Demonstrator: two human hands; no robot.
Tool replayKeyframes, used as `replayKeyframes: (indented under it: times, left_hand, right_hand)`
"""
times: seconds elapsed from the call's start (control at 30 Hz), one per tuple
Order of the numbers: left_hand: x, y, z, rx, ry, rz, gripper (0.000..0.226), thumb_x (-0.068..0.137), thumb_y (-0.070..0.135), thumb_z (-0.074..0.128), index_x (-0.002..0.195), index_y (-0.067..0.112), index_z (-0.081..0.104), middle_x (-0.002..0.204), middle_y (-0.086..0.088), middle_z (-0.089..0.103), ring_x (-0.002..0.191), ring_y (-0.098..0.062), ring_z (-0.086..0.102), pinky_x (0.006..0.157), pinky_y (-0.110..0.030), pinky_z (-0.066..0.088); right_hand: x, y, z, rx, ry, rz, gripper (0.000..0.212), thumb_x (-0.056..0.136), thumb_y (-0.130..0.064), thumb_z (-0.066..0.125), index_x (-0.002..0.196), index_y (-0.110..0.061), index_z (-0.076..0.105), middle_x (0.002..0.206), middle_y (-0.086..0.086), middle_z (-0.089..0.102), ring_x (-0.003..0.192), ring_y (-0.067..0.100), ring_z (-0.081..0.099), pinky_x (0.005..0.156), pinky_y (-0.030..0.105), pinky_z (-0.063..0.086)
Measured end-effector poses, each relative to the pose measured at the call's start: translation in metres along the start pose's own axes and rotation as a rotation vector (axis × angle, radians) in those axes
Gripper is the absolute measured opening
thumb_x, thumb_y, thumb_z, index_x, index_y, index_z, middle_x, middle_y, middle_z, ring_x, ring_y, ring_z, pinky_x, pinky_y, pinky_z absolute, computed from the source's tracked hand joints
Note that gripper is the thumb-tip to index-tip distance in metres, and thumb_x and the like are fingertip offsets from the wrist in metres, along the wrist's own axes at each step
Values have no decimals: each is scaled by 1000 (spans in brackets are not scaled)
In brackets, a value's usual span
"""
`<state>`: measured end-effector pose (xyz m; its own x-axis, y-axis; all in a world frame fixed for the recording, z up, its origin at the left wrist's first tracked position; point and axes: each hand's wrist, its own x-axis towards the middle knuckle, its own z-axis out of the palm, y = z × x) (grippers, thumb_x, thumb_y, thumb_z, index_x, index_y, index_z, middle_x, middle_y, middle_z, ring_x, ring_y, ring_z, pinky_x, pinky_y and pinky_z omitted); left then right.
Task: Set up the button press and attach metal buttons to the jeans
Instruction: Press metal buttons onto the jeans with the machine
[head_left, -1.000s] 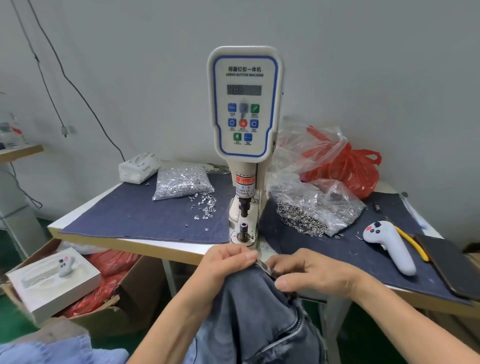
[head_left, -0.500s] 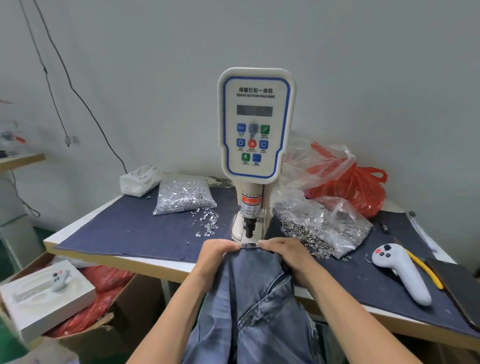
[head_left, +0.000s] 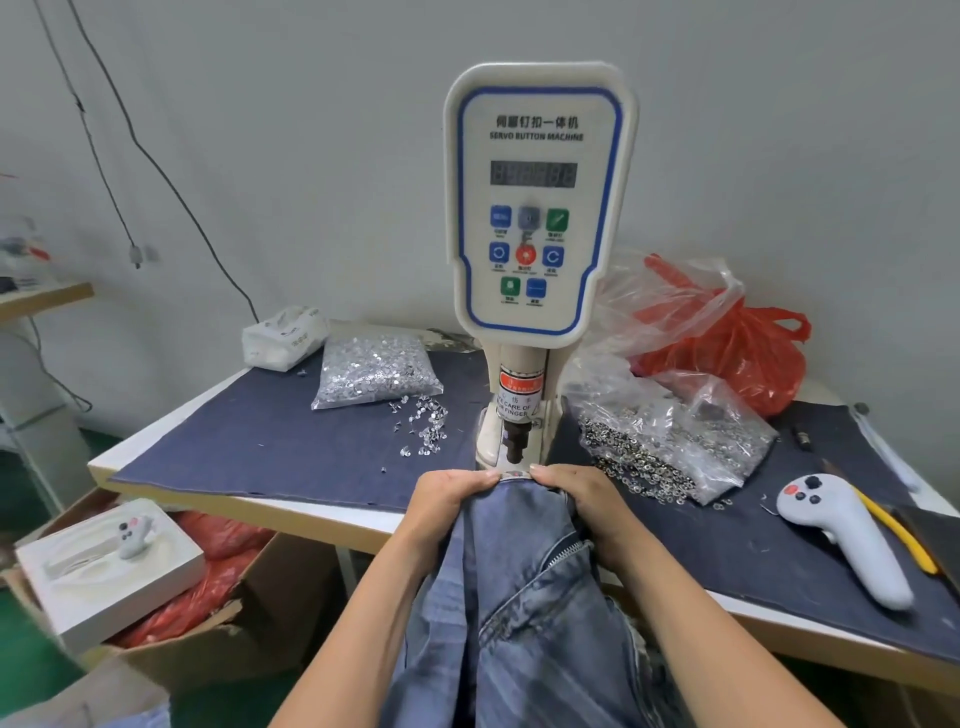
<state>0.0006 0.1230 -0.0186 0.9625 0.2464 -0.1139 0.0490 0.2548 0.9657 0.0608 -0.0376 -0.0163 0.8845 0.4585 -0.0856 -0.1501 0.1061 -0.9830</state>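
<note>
Jeans (head_left: 519, 597) hang from the table (head_left: 332, 525) edge up to the press (head_left: 537, 208), their waistband stretched flat just under the punch (head_left: 514, 447). In the head view, the only one given, the left hand (head_left: 449, 501) grips the waistband on one side and the right hand (head_left: 576, 501) grips it on the other, fingers curled over the denim, with the punch above the short gap between the two thumbs.

As I judge it, setup looks done: the display (head_left: 534, 174) shows faint digits, though I cannot read them, and the fabric is in place. A small round spot shows on the band between the thumbs; whether it is a seated button or only a mark I cannot tell. Pressing appears to be the step in hand, and nothing shows how many buttons remain.

Room is tight where it matters. Both thumbs lie close to the punch line, and the sticker (head_left: 517, 400) on the column warns about fingers. Left of the press, loose tacks (head_left: 423, 426) lie spilled near their bag (head_left: 376, 371); right of it, a bag of rings (head_left: 670, 447) lies just beside the right hand, with strays on the cloth (head_left: 270, 441). A white controller (head_left: 844, 540) lies well apart near the right edge. The table's front edge runs under both wrists, so the jeans' weight pulls downward.
</note>
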Motion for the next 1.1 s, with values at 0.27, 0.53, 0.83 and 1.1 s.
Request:
replayKeyframes:
  times: [0.27, 0.53, 0.83, 1.1]
  left_hand:
    - [-1, -8, 0, 41, 21, 50, 25, 85, 7, 61, 62, 8, 70, 61, -4, 65, 54, -10, 58, 50, -15, 45]
    - [-1, -7, -1, 101, 16, 18, 20, 87, 16, 62, 75, 1, 69, 69, -9, 66, 63, -16, 58, 56, -21, 47]
    - [-1, -4, -2, 183, -2, 22, 39, 89, 23, 63, 90, -16, 65, 82, -20, 63, 74, -25, 56, 66, -31, 45]
    - [-2, -4, -1, 206, -22, 41, 36, 90, 26, 61, 84, -8, 68, 77, -16, 65, 68, -21, 58, 59, -24, 47]
  right_hand:
    - [-3, 1, 0, -8, 22, -9, 19, 86, -11, 58, 84, 5, 67, 80, 18, 58, 70, 22, 52, 60, 28, 44]
    - [-1, 1, -2, -2, 47, 2, 31, 86, -6, 53, 56, -10, 57, 51, 2, 53, 49, 12, 48, 47, 19, 41]
    - [-1, 4, 1, -3, 52, -24, 19, 89, -9, 54, 73, 1, 57, 73, 14, 49, 63, 20, 44, 56, 27, 40]
    - [0, 6, -1, 3, 48, -22, 17, 88, -9, 55, 77, 3, 58, 74, 15, 50, 64, 21, 46, 57, 28, 41]
